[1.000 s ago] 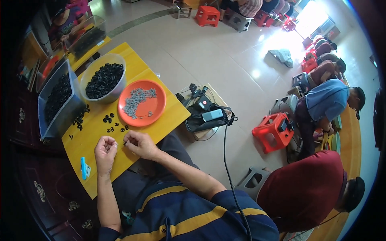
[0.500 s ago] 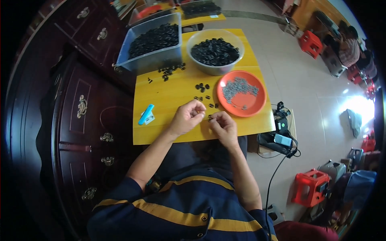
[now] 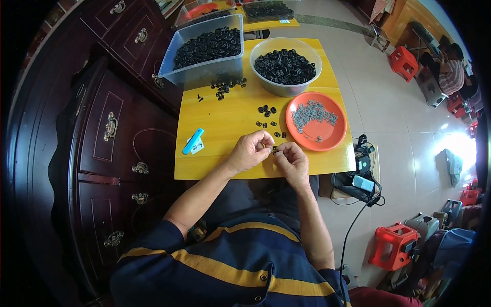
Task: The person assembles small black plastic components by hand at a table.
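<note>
While both forearms reach in over the near edge of the yellow desk [image 3: 220, 128], the two hands meet just inside that edge, close to its middle; the right hand [image 3: 294, 165] pinches a small black part [image 3: 275, 150] between thumb and fingertips, so that it sits in the narrow gap facing the other hand; the left hand [image 3: 249, 152] has its thumb and forefinger drawn close together, though whether they grip anything cannot be told; just beyond the fingertips lie several loose black pieces [image 3: 267, 111], some gathered in a tight cluster, others spread toward the orange plate [image 3: 319, 134]; that plate stands by the right edge and carries a spread of grey pins [image 3: 312, 112]; a clear round tub [image 3: 281, 90], heaped with black pieces, stands near the far edge; the bluish bin [image 3: 204, 77], also filled with black pieces, occupies the far left corner, with a scatter of small black bits [image 3: 223, 92] lying just in front of it; near the left edge, toward the near corner, a light-blue tool [image 3: 193, 141] lies partly over a white label [image 3: 197, 148]; a dark wooden cabinet [image 3: 97, 153] stands beyond the left edge.
</note>
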The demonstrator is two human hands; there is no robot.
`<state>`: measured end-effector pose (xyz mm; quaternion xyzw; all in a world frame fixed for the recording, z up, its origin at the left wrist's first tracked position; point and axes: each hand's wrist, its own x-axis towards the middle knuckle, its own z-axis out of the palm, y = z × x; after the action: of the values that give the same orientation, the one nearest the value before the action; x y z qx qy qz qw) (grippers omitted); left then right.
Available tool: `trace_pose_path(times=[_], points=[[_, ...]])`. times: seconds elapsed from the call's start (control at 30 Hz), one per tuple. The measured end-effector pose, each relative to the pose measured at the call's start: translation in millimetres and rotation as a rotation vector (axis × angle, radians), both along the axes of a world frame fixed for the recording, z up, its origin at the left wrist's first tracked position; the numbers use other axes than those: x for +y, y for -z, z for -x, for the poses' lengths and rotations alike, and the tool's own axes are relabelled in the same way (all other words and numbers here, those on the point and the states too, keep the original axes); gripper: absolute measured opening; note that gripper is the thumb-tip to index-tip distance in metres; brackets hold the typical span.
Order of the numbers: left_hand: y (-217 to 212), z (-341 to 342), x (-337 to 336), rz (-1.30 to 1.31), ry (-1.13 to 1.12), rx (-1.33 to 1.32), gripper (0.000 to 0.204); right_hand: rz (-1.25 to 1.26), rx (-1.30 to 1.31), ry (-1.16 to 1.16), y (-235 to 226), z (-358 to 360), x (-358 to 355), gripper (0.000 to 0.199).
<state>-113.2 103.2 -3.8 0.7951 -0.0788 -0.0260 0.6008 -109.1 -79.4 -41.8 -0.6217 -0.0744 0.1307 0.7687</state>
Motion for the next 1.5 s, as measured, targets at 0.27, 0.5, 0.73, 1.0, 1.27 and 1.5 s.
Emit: trace_pose_path(times=[0.27,0.5,0.73,1.0,1.27,1.5], points=[[6.7,-2.9,-6.1,0.016,-0.034,-0.062,0.013,0.006,0.004,0.007,1.9,-1.3,0.9,0.009],[2.4,-5.4,-7.6,-0.040,-0.038,-0.061,0.011,0.009,-0.014,0.036,5.8,-4.1,3.1,0.007],[8.3,-3.5,-12.6,-0.059,-0.053,-0.075,0.009,0.082,-0.075,0.102,7.5,-0.5,6.5,0.004],[2.1,-2.8,-13.1,-0.074,-0.065,-0.082,0.008,0.078,-0.091,0.119,10.3,0.9,7.9,0.004],[6.6,-2.8,3.9,-0.002,0.072,-0.003,0.024,-0.009,-0.054,0.078,9.7,2.3,4.7,0.008],[-2.7,-16.1,34.3,-0.256,-0.150,-0.073,0.022,-0.031,-0.057,0.090,3.2,1.3,2.5,0.006]])
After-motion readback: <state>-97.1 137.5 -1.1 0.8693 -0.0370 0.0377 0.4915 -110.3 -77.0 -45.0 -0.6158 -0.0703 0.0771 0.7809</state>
